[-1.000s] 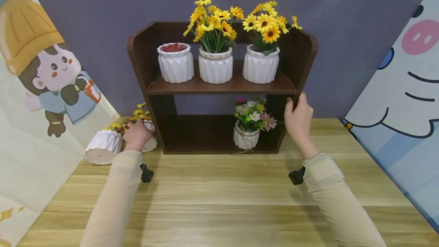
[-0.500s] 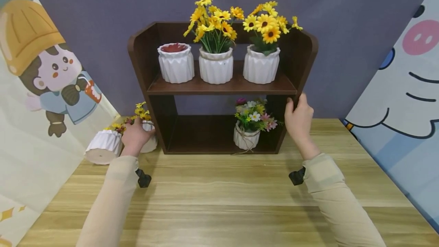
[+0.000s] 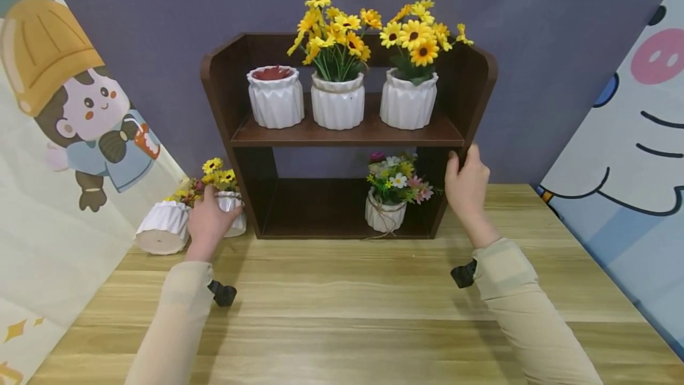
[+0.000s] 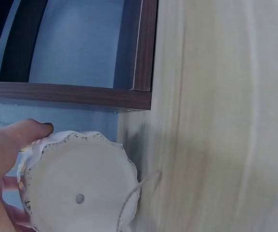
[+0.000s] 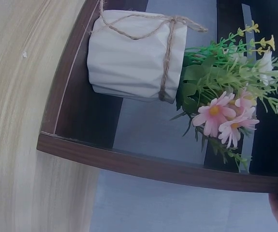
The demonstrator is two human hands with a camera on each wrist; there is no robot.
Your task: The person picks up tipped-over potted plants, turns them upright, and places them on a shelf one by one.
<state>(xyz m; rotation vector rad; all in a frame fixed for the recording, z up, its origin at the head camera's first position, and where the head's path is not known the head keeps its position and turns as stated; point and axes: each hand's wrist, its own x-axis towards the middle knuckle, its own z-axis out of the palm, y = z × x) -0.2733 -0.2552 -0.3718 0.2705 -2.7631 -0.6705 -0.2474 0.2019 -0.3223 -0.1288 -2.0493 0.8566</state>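
My left hand (image 3: 208, 221) grips a white fluted flowerpot (image 3: 235, 224) with yellow flowers (image 3: 214, 166), just left of the dark brown two-tier shelf (image 3: 347, 137). In the left wrist view the pot's round base (image 4: 80, 186) with a small hole faces the camera, and a strand of twine (image 4: 146, 181) trails beside it. My fingers partly hide the pot in the head view. Another white flowerpot (image 3: 162, 233) lies on its side to the left, base toward me. My right hand (image 3: 467, 189) holds the shelf's right side panel (image 3: 481, 91), thumb at the front edge.
Three white pots stand on the upper tier: one with a reddish top (image 3: 275, 103), two with yellow daisies (image 3: 339, 109). A twine-tied pot (image 3: 385, 212) of mixed flowers stands at the lower tier's right. The wooden tabletop (image 3: 342, 308) extends in front; a purple-grey backdrop (image 3: 133, 5) rises behind.
My left hand has shifted slightly left and its wrist has turned. The yellow flowers beyond it show higher and fuller, and more of the pot is visible. My right hand stays on the shelf.
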